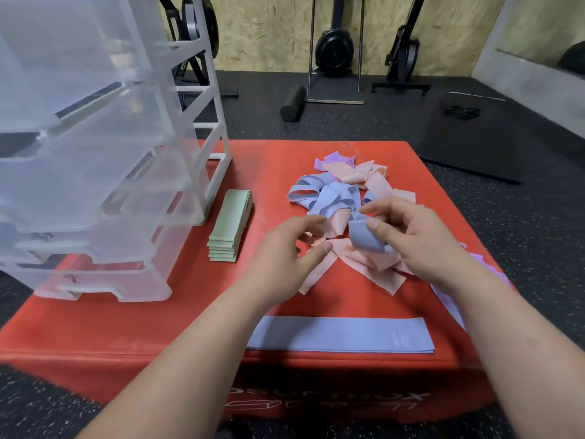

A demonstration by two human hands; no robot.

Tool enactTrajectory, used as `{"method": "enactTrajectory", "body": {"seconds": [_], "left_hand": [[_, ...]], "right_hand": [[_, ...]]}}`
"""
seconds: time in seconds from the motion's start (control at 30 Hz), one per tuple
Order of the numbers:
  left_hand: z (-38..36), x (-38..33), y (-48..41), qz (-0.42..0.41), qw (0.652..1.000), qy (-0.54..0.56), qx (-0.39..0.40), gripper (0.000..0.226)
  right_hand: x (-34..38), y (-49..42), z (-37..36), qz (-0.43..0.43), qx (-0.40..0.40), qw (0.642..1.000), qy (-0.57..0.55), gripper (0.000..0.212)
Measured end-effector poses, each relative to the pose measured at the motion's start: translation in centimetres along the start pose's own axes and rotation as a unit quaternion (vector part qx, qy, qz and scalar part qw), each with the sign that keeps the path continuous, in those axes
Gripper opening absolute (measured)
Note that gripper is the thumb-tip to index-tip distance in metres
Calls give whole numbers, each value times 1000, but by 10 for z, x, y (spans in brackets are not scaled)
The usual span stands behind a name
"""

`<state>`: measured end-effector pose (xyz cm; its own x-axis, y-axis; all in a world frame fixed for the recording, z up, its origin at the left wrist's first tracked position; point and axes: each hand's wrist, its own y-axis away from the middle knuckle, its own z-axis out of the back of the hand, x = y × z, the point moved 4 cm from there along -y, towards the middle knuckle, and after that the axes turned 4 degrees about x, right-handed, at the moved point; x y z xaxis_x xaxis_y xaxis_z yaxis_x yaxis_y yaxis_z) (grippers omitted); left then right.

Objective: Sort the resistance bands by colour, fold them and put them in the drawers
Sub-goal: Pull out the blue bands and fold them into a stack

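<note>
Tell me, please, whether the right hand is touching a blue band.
Touching: the head view shows the right hand pinching a folded blue band under its thumb.

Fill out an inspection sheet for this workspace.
Surface: red padded box, drawer unit at its left.
Job's things: green bands stacked folded beside the unit; flat blue band at the near edge; mixed pile of blue, pink and purple unsorted.
Clutter: nothing seen.
Hands: right hand pinches a held blue band; left hand loosely curled over pink bands, hold unclear.
Cables: nothing seen.
Surroundings: foam roller, black mat on gym floor.
</note>
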<state>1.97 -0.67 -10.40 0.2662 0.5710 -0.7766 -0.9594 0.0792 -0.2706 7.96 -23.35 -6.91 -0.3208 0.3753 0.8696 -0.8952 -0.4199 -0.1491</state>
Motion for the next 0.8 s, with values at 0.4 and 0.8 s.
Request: {"method": "enactTrajectory", "body": {"seconds": [0.4,0.8], "left_hand": [[2,-6,4,45,990,129,-25,2],[16,5,0,84,986,141,-42,8]], "right_hand": [[0,7,-42,7,80,996,-41,27],[-5,1,-37,55,89,979,174,8]]}}
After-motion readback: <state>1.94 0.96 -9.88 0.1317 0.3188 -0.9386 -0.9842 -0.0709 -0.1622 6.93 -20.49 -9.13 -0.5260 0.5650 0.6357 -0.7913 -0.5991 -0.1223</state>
